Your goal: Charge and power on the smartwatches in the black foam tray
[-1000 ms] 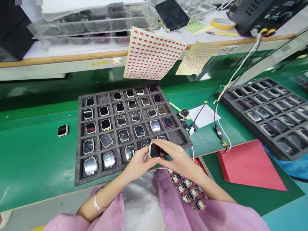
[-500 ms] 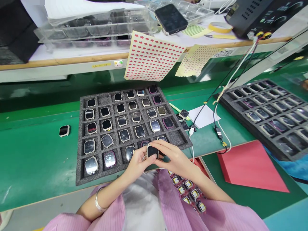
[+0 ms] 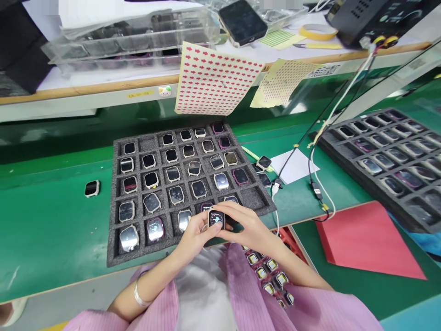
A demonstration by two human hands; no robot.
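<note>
Near edge: pink sleeves [image 3: 320,303]; by the R one, small square parts w/ yellow patches [image 3: 261,273], below bench level.

Next, approx. centre, at the near edge of the green bench [image 3: 51,239]: L hand [image 3: 196,231] & R hand [image 3: 248,225], grip of both clamped on one smartwatch [image 3: 216,217]. Its screen is lit, dial showing, face up; L thumb lies on the lower glass, R fingers along the far rim. White cable [image 3: 204,228] shows beside the L fingers; whether it meets the watch, can't tell.

Handling (est.): light, stiff, compact; no give expected in the case. Glass prob. slick & the fragile part, i.e. scratches, chips if dropped. Best hold: opp. sides of the pale case btwn thumb & fingertips, w/ light pressure; glass touched only for taps. Any cable attached would tug, so keep slack.

Just beyond: grey foam tray [image 3: 253,198], one watch per filled pocket, cases pale or purple. Far L of the tray, apart: loose watch [image 3: 92,188]. R: white plug [image 3: 275,187], white paper [image 3: 296,166]; farther R, 2nd foam tray [image 3: 332,146].

Farthest: red-arrow sticker sheet [image 3: 217,82] hanging from the shelf [image 3: 103,88]; phone [image 3: 243,22] atop.
</note>
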